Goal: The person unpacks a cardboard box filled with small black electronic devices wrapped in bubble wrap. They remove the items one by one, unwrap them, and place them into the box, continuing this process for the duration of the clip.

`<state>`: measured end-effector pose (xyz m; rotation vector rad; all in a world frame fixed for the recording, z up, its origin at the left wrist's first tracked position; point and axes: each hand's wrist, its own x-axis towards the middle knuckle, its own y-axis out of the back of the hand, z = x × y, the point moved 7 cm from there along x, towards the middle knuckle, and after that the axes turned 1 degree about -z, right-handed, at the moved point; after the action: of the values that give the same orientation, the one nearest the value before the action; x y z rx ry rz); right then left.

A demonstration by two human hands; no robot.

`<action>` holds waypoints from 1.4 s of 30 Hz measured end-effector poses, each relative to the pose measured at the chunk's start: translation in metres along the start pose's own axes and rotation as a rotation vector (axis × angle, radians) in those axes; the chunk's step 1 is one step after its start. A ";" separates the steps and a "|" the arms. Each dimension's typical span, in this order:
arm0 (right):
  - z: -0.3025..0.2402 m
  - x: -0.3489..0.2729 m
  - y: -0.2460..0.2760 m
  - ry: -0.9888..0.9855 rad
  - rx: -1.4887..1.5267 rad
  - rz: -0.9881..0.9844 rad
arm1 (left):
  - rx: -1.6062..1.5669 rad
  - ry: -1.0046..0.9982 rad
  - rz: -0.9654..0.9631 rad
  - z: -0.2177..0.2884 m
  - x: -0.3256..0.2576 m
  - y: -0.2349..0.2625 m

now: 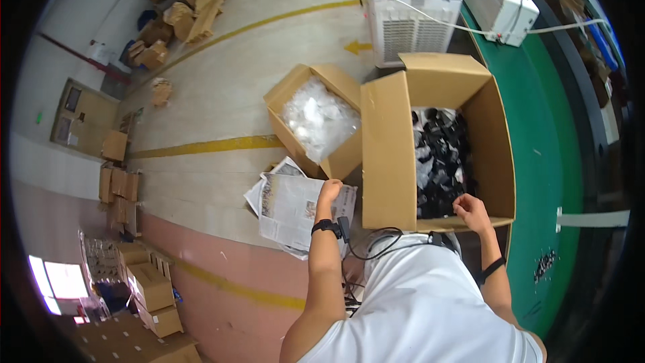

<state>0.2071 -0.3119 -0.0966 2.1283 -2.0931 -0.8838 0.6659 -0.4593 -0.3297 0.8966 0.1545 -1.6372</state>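
My right hand point(472, 212) hovers at the near rim of the big open cardboard box point(386, 154), fingers loosely curled and holding nothing, just above the heap of small black parts point(442, 161) that fills it. My left hand point(329, 191) is out to the side over the sheets of newspaper point(292, 208) spread on the floor; it looks closed into a loose fist, though I cannot tell whether anything is in it. The smaller box point(342, 84) stuffed with clear plastic bags point(319, 117) sits just beyond the paper, touching the big box's tall left flap.

To reach in well, I judge I should dip my right hand straight down past the near flap rather than dragging across it, since that flap sags inward and could fold under my wrist. The parts lie tangled, some pale wrapping among them, so I should pinch one piece cleanly and lift slowly so neighbours do not ride up. The green bench point(544, 141) lies to my right.
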 end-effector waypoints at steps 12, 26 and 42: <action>0.052 0.114 0.057 0.022 -0.526 -0.352 | 0.177 -0.520 -0.005 0.266 -0.102 -0.126; 0.146 0.247 -0.116 0.060 -0.696 -0.220 | 0.420 -0.521 0.132 0.269 -0.118 -0.193; 0.120 0.336 -0.065 -0.040 -0.400 0.085 | 0.431 -0.534 0.178 0.283 -0.111 -0.200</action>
<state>0.1954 -0.5742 -0.3473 1.8188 -1.8135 -1.2201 0.3578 -0.4705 -0.1368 0.7286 -0.6492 -1.7102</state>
